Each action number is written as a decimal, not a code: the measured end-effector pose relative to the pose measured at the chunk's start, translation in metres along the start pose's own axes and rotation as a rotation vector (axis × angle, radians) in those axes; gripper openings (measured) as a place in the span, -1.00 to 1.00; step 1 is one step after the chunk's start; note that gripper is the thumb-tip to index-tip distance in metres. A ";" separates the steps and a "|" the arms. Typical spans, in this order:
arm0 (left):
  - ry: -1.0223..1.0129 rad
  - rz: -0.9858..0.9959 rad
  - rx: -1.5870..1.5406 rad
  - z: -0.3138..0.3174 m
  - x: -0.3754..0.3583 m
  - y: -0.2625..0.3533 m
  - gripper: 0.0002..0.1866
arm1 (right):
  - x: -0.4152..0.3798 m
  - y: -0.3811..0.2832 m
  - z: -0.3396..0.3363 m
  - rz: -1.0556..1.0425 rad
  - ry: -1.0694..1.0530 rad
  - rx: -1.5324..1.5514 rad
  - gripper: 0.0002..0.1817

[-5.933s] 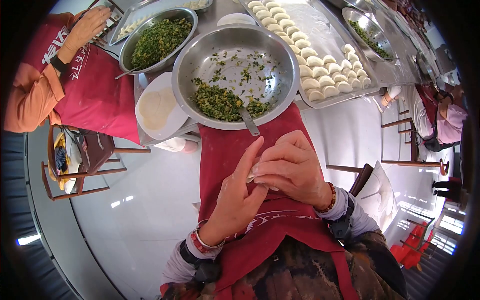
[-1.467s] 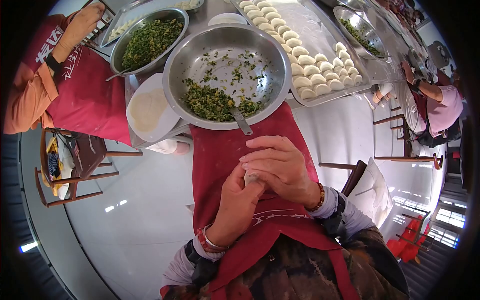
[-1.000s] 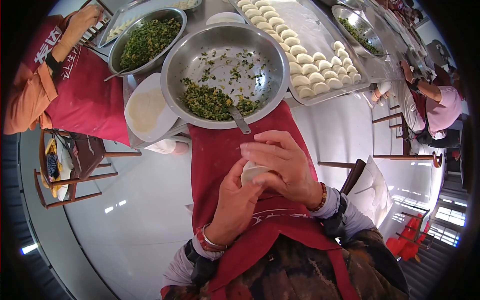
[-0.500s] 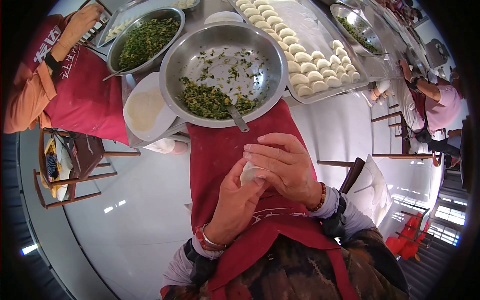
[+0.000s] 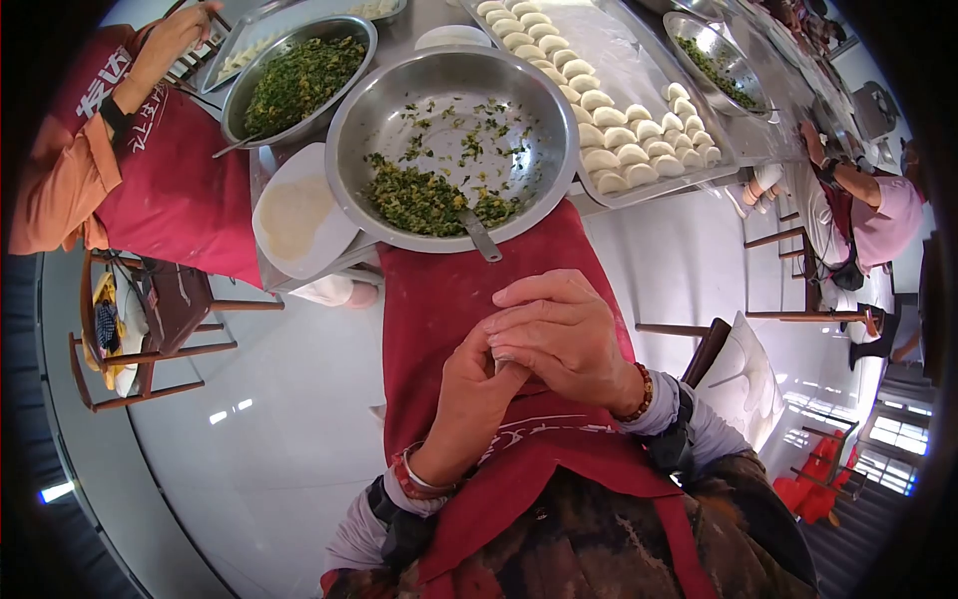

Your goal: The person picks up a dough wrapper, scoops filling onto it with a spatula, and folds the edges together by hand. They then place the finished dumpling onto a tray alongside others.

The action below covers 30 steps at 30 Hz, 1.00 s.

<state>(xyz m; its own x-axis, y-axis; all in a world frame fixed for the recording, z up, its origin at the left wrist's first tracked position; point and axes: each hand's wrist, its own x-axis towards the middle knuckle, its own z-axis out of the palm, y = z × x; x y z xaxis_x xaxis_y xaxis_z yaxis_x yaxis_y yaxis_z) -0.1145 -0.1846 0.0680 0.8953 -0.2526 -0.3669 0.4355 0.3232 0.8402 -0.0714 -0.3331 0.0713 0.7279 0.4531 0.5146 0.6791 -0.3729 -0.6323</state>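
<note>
In front of my red apron, my left hand (image 5: 467, 389) and my right hand (image 5: 561, 334) press together, fingers closed around a dumpling. The dumpling is now almost wholly hidden between them. My right fingers arch over the left fingertips. Beyond my hands, on the table edge, sits a large steel bowl (image 5: 544, 175) with chopped green and yellow filling (image 5: 414, 200). A flat metal spoon handle (image 5: 481, 238) sticks out over its near rim. To its left, round dough wrappers (image 5: 296, 215) lie on a white plate (image 5: 329, 245).
A metal tray (image 5: 634, 75) holds rows of shaped dumplings (image 5: 631, 155) at the back right. Two more filling bowls, left (image 5: 304, 85) and right (image 5: 714, 65), stand on the table. A co-worker in a red apron (image 5: 185, 190) is at the left; chairs (image 5: 165, 319) stand on both sides.
My hands have closed further together, and the pale dumpling that showed between them is now covered. The right fingers have curled over the left. The view has shifted slightly.
</note>
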 end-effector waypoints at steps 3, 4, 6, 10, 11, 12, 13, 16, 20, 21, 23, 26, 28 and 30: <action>-0.025 -0.054 -0.090 0.002 0.000 0.006 -0.64 | 0.002 0.003 0.000 -0.039 -0.026 -0.023 -0.81; -0.034 -0.075 -0.132 0.002 0.000 0.008 -0.63 | 0.002 0.002 0.001 0.010 -0.016 0.030 -0.79; -0.055 -0.064 -0.265 0.001 -0.001 0.004 -0.61 | 0.001 0.001 0.003 0.108 0.004 0.136 -0.75; -0.087 -0.078 -0.415 -0.001 -0.002 0.001 -0.58 | 0.001 -0.002 -0.004 0.101 0.020 0.061 -0.62; -0.078 -0.074 -0.391 -0.001 -0.001 0.000 -0.58 | -0.005 0.004 -0.004 0.077 -0.013 0.025 -0.58; -0.070 -0.071 -0.367 -0.001 0.001 -0.003 -0.58 | -0.007 0.006 -0.005 0.054 -0.045 -0.012 -0.55; -0.062 -0.068 -0.342 -0.001 0.002 -0.004 -0.58 | -0.007 0.005 -0.005 0.074 -0.022 0.021 -0.57; -0.063 -0.045 -0.114 -0.002 0.003 0.001 -0.58 | 0.001 -0.002 -0.005 0.112 0.014 0.081 -0.63; -0.039 -0.059 0.097 -0.004 0.004 0.002 -0.62 | 0.001 0.008 -0.006 0.056 -0.047 0.130 -0.68; -0.028 -0.082 0.036 0.000 0.006 0.006 -0.62 | -0.002 0.013 -0.005 0.028 -0.066 0.157 -0.69; -0.009 -0.121 -0.069 0.003 0.007 0.011 -0.63 | -0.007 0.015 -0.006 0.107 -0.005 0.187 -0.69; -0.008 -0.129 -0.125 0.004 0.007 0.012 -0.67 | -0.004 0.014 -0.007 0.194 0.076 0.230 -0.75; -0.031 -0.082 -0.070 0.002 0.008 0.007 -0.69 | 0.001 0.009 -0.008 0.269 0.100 0.285 -0.78; -0.060 -0.073 0.044 0.001 0.010 0.008 -0.70 | 0.004 0.006 -0.008 0.325 0.071 0.349 -0.77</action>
<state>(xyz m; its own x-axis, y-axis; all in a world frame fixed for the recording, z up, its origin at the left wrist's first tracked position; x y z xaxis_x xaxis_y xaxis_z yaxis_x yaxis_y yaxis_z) -0.1022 -0.1859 0.0714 0.8536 -0.3290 -0.4039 0.4935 0.2624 0.8292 -0.0638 -0.3401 0.0748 0.9101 0.2975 0.2884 0.3517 -0.1868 -0.9173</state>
